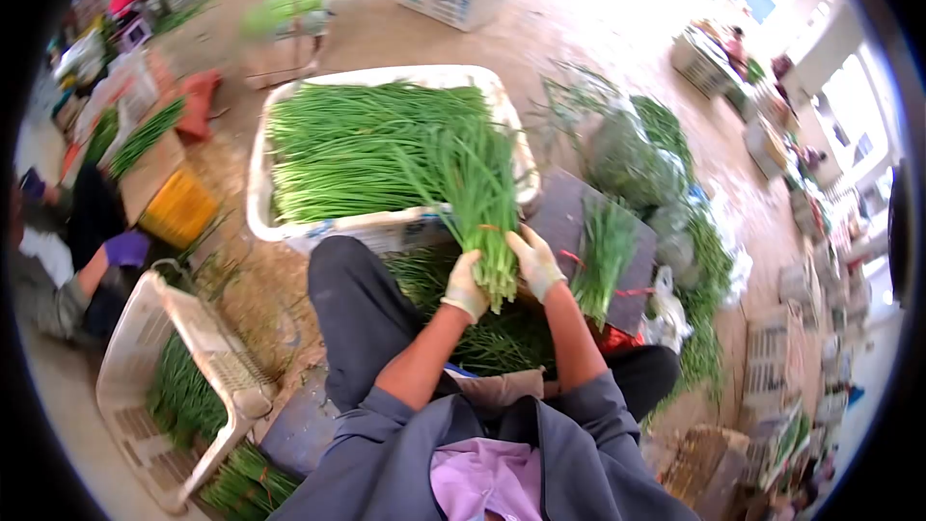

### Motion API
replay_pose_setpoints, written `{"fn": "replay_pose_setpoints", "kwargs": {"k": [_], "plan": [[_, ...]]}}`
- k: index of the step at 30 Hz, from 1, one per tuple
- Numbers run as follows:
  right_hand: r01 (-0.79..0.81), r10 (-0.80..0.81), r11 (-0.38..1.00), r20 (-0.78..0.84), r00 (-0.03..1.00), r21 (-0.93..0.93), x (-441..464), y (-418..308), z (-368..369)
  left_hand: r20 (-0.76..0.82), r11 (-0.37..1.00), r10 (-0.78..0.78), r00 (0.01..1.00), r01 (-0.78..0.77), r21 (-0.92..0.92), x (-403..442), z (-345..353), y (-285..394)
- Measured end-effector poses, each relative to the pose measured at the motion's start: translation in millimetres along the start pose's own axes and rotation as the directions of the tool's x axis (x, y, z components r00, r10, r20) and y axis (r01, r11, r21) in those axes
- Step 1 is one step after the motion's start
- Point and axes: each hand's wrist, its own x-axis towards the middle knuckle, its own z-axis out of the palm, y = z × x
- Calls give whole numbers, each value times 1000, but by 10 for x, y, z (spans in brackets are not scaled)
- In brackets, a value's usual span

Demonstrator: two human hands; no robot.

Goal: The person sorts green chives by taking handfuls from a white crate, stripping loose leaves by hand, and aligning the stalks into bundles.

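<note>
In front of my lap, I hold a bunch of green chives [473,174] with an orange-red band around its lower part and its pale stem ends toward me. My left hand [466,286], in a pale glove, is closed around the left side of the stems. On the other side, my gloved right hand [536,260] grips the bunch near the band. The leafy tops lean over a large white crate [258,195] filled with chives laid flat [357,150]. A second bunch of chives [606,251] lies on a dark board [559,203] to the right, red ties beside it.
A tipped white crate [159,367] with greens stands at left, near a co-worker's purple-gloved hand [127,249] and a yellow box [179,207]. Bagged greens [622,154] lie at right. Another full crate [449,0] stands farther back. Loose greens [502,338] lie between my legs.
</note>
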Motion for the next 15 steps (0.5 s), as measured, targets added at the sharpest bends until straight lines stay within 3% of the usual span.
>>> {"fn": "replay_pose_setpoints", "kwargs": {"k": [3,4,6,10,13,14,15], "plan": [[-27,27,996,-3,1000,-86,-47,-10,-2,-46,995,-6,999,10,96,-52,30,9],[12,-15,981,-17,1000,-192,-56,12,26,-121,991,9,993,8,136,-93,98,-4],[56,-78,917,-41,996,-394,-114,64,28,-88,990,-13,996,25,135,-82,28,-7],[38,-60,951,-60,996,-306,-144,-6,-36,-52,991,-27,998,33,130,-2,-82,-49],[136,-360,614,-122,925,-778,-239,-124,13,-111,994,-31,993,42,99,27,-59,-58],[305,-502,520,3,865,-798,-186,-149,-2,-112,994,-17,994,29,108,23,-59,-65],[306,-503,520,4,865,-798,-152,-213,28,-115,993,-3,993,16,118,26,-69,-71]]}}
